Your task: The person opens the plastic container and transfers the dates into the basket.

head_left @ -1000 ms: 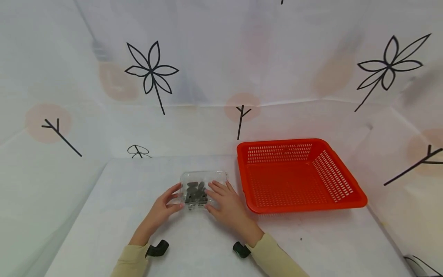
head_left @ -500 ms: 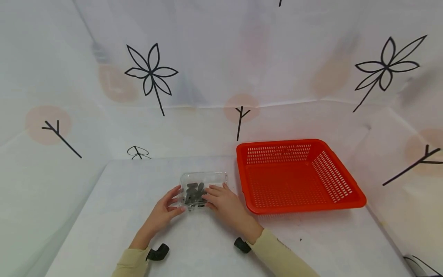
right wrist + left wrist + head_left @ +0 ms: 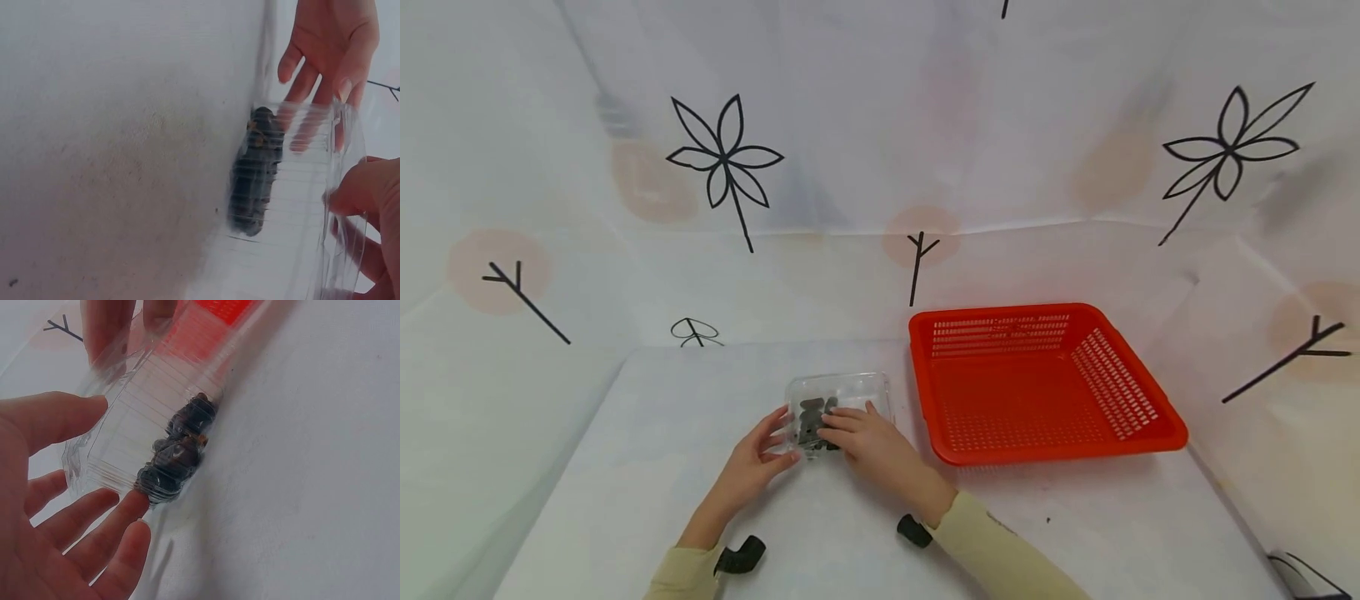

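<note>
A clear plastic box stands on the white table, with several dark, glossy lumps at its left side; their kind is unclear. My left hand lies at the box's left end. In the left wrist view its thumb is by the rim and its relaxed fingertips touch the ribbed wall. My right hand reaches over the box, fingers pointing left above the dark lumps. The right wrist view has the right thumb at the rim, other fingers partly hidden behind the plastic.
A red perforated basket stands to the right of the box. Black curved pieces stick out at both wrists. White cloth with drawn flowers and twigs hangs behind the table and at both sides.
My right hand has shifted left over the box, its fingers closer together, now covering part of the dark lumps. The left hand and the box have barely moved.
</note>
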`<state>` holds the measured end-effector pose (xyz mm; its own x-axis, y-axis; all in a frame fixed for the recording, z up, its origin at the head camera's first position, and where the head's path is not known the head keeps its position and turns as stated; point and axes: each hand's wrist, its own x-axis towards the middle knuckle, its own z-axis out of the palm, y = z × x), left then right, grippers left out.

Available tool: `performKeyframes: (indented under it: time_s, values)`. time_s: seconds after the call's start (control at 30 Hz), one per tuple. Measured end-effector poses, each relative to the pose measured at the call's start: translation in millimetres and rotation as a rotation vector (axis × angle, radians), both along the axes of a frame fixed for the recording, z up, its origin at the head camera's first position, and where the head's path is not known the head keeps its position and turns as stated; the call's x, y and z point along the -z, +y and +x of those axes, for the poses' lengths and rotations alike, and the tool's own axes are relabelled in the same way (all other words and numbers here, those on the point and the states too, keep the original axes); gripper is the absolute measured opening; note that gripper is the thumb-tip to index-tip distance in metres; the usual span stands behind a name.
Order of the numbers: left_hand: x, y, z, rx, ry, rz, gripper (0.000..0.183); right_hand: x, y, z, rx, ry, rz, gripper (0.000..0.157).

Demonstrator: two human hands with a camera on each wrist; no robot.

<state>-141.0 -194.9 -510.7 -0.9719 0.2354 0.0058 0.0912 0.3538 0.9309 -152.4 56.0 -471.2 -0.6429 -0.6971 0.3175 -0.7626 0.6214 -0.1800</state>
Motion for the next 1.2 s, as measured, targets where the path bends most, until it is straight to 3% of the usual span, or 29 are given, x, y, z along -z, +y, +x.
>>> performKeyframes:
  time_s: [0.23,0.57,0.9,1.2]
  values:
    - [1.0,2.5,1.9,-0.018,0.025,-0.009,0.076,1.8,-6.8,-1.4,0.035,0.039,-0.056,0.033]
    - [-1.5,4.9,2.4,-0.036,-0.001,-0.012,0.076,2.7,-28.0,0.2,0.112,0.035,0.018,0.032]
    - [-2.7,7.5,3.0,-0.062,-0.016,-0.014,0.074,12.1,-40.8,-0.3,0.151,0.114,-0.066,0.020]
    - [1.0,8.5,5.5,-0.098,-0.005,0.021,0.071,16.0,-43.1,0.6,0.157,0.129,-0.116,0.023]
